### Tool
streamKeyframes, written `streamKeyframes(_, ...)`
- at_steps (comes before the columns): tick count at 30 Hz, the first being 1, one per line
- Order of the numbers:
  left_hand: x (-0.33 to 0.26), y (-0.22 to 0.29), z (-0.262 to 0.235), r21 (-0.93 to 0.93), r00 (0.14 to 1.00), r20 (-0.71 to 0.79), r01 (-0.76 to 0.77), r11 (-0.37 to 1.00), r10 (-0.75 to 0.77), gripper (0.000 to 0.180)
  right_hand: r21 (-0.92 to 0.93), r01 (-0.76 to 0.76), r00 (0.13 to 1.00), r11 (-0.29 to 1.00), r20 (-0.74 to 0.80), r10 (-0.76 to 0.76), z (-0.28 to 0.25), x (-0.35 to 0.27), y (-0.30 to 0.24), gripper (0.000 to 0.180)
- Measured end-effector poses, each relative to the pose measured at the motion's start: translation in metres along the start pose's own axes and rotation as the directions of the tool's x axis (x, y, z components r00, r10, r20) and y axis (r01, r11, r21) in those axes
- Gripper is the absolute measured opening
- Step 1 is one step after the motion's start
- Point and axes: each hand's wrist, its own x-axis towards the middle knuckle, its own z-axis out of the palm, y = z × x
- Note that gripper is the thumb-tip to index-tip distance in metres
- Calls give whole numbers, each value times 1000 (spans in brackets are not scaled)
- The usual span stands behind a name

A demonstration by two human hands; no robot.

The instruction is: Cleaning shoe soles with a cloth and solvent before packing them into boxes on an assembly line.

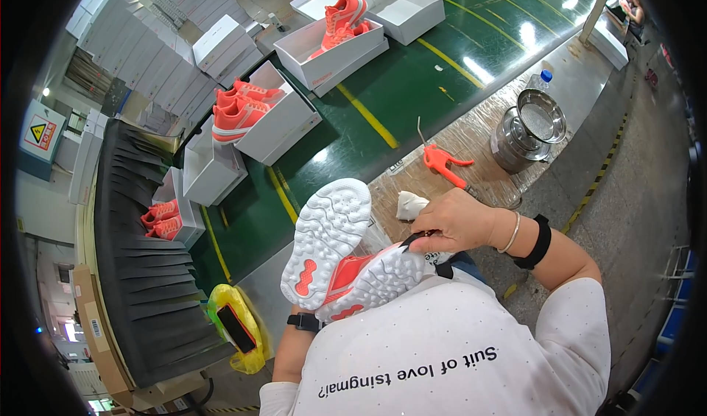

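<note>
Two coral sneakers with white soles are held up before my chest, soles toward me. One sneaker [328, 243] stands nearly upright; the other sneaker [387, 280] slants to its right. A black band circles my left wrist [303, 320], which runs in behind the sneakers' lower ends; they hide my left fingers, but that hand bears the pair. My right hand [453, 223] is closed in a pinch on a small dark pointed thing [415, 241], its tip against the slanted sneaker's sole edge. Just beyond my right fingers lies a crumpled white wad [410, 205].
An orange air blow gun [445, 164], a metal pot [519, 140] and a blue-capped bottle [541, 79] stand on the bench. White shoe boxes [283, 125] holding coral sneakers rest on the green conveyor [346, 151]. Left is a black strip curtain [147, 261], near a phone [236, 329] on yellow plastic.
</note>
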Motion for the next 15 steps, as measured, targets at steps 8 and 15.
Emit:
streamKeyframes(8,2,1,3,14,1000,6,3,1000,-3,45,36,-82,996,996,30,81,2,-3,-3,31)
streamKeyframes(15,0,-1,3,26,1000,9,6,1000,-6,45,-154,89,994,984,-52,-98,-2,1,-4,31)
